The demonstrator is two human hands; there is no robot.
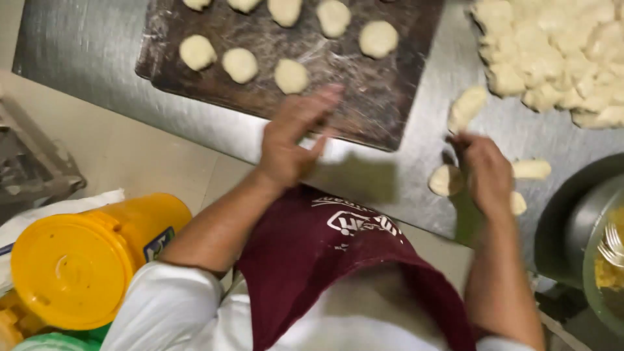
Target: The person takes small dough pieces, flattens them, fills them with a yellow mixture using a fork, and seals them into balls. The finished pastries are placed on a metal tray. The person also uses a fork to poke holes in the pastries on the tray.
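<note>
Closest to the camera is the person's white shirt and a dark red apron (338,260) with a pale print on it, hanging against the near edge of the steel counter (97,58). Off to the left, below the counter on the floor side, a yellow tub with a yellow lid (78,266) lies tipped toward the viewer. The left hand (292,140) is raised over the near edge of a dark, flour-dusted board (364,97), fingers spread and blurred, holding nothing that I can make out; its fingertips are just above the board's near right corner. On that board sit flattened dough rounds (290,76) in loose rows, the nearest one just beyond the left hand. The right hand (484,172) is well apart from the left, over the bare counter to the right of the board, fingers curled around a dark handle whose tool end I cannot see clearly. Touching that hand on its left is a small dough piece (445,180); two more lie just beside it on the right, and a longer piece (467,107) lies just beyond the hand. At the counter's far right corner is a heap of cut dough lumps (559,52). At the right edge stands a dark pan (565,221), with a fork (611,244) resting in a bowl of yellow food beside it.
</note>
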